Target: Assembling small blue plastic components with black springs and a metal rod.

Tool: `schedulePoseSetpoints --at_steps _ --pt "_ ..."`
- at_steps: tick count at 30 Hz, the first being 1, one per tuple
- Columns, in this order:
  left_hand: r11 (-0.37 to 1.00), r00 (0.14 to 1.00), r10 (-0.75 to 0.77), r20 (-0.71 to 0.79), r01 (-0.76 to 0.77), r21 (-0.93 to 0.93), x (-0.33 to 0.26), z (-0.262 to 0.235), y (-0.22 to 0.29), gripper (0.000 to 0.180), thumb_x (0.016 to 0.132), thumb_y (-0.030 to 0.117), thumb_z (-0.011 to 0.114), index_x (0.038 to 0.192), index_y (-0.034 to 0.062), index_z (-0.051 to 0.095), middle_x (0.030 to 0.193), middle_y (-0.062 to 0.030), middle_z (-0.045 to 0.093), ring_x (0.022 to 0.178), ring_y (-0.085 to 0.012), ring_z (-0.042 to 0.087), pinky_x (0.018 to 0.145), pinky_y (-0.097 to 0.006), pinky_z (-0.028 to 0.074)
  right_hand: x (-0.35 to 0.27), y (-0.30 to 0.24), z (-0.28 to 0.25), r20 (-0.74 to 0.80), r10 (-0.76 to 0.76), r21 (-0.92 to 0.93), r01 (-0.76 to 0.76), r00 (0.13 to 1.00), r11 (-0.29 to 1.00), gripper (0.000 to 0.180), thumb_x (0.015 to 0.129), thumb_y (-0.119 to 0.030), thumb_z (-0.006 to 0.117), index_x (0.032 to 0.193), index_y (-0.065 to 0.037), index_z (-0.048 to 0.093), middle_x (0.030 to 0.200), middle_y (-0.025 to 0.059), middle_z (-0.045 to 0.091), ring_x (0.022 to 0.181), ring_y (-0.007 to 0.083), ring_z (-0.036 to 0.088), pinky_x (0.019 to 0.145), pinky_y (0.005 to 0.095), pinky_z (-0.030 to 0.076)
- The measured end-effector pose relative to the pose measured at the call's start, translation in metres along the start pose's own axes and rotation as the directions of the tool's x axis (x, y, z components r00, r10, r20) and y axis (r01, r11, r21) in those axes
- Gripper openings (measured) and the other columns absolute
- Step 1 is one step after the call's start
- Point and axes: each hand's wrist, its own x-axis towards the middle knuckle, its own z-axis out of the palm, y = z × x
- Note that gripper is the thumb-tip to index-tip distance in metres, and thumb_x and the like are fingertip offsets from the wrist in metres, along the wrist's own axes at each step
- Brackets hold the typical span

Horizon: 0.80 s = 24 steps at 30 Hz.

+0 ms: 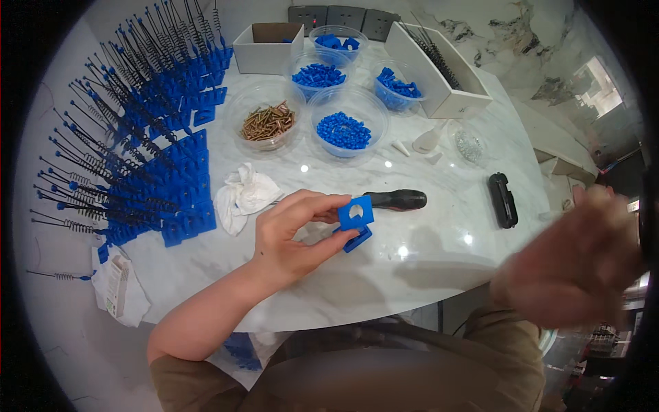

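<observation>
My left hand [292, 230] pinches a blue plastic bracket [355, 214] between thumb and fingers, above the middle of the marble table. A round hole shows in the bracket's upper face, and a second blue plate sits below it. Just behind the bracket lies a screwdriver [398, 200] with a black handle; its shaft is mostly hidden by my hand. Away to the right, my right hand [573, 257] is raised past the table's edge and smeared by motion, so its fingers cannot be read. A crumpled white tissue [247, 196] rests beside my left hand.
Rows of blue parts with black springs [161, 175] fill the left side. Tubs of bronze screws [268, 123], small blue beads [343, 130] and blue pegs [319, 75] stand at the back. White boxes [456, 103] flank them. A black case [503, 200] lies at right.
</observation>
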Motion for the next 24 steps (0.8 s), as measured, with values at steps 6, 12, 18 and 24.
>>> schedulePoseSetpoints --at_steps 6,12,18,24 --pt "0.993 0.999 -0.012 -0.043 0.017 0.118 0.004 -0.006 -0.011 0.042 0.069 0.002 0.081 0.109 0.0031 0.067 0.091 -0.0096 0.067 0.079 -0.0157 0.068 0.07 -0.026 0.057 0.008 0.007 -0.01 0.03 -0.044 -0.085 0.046 0.999 0.995 0.031 0.096 -0.034 0.051 0.097 -0.003 0.055 0.097 0.0116 0.057 0.103 0.0181 0.057 0.09 0.0384 0.047" --pt "0.979 1.0 0.002 -0.026 0.004 0.202 -0.001 -0.017 -0.003 0.039 0.069 0.007 0.083 0.105 0.0051 0.069 0.088 -0.0076 0.069 0.073 -0.0152 0.068 0.067 -0.025 0.056 0.06 0.032 -0.022 0.098 -0.274 0.03 0.272 0.957 0.962 0.029 0.096 -0.032 0.052 0.102 -0.004 0.053 0.098 0.0119 0.058 0.103 0.0191 0.059 0.087 0.0364 0.048" --pt "0.98 1.0 -0.002 0.001 0.002 0.2 -0.006 -0.014 -0.001 0.04 0.069 0.008 0.083 0.106 0.0057 0.07 0.088 -0.0068 0.07 0.075 -0.015 0.069 0.064 -0.025 0.054 0.113 0.047 -0.044 0.108 -0.504 0.115 0.492 0.857 0.863 0.027 0.096 -0.03 0.053 0.107 -0.005 0.051 0.1 0.0122 0.059 0.102 0.0201 0.06 0.085 0.0344 0.049" --pt "0.993 0.995 -0.092 0.029 0.089 0.08 -0.014 -0.002 0.001 0.045 0.072 -0.003 0.079 0.114 0.0046 0.066 0.098 -0.011 0.065 0.086 -0.0197 0.068 0.073 -0.03 0.056 0.111 0.057 -0.036 -0.109 -0.65 0.178 0.658 0.752 0.732 0.027 0.095 -0.028 0.054 0.111 -0.007 0.048 0.102 0.0125 0.06 0.102 0.021 0.061 0.083 0.0324 0.05"
